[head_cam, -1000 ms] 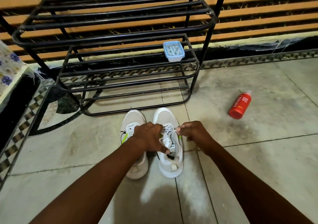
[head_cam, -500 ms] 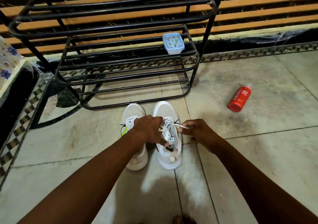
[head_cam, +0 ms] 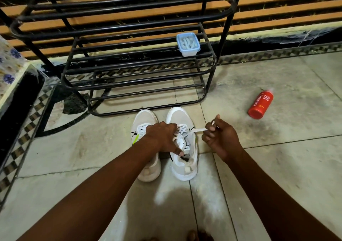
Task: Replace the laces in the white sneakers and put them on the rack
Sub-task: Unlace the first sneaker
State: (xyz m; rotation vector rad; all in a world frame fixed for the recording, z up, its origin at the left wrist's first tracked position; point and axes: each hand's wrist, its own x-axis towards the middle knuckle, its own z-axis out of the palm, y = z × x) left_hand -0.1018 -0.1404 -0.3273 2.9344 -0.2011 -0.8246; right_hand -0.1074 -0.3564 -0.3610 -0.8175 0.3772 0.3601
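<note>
Both arms reach forward and down to two white sneakers standing side by side on the floor just in front of the black rack [head_cam: 129, 70]. The left hand [head_cam: 162, 137] lies across the right sneaker [head_cam: 183, 148], fingers curled over its laced tongue, thumb at the collar. The right hand [head_cam: 220, 137], out to that shoe's right, pinches one white lace [head_cam: 197, 129] stretched taut from the eyelets. The left sneaker [head_cam: 144, 118] sits partly under the left forearm. One lidded box [head_cam: 188, 44] rests on the rack; one red bottle [head_cam: 260, 104] lies right of the rack.

Home entryway: shoe rack [head_cam: 129, 59], tiled floor [head_cam: 277, 157]
</note>
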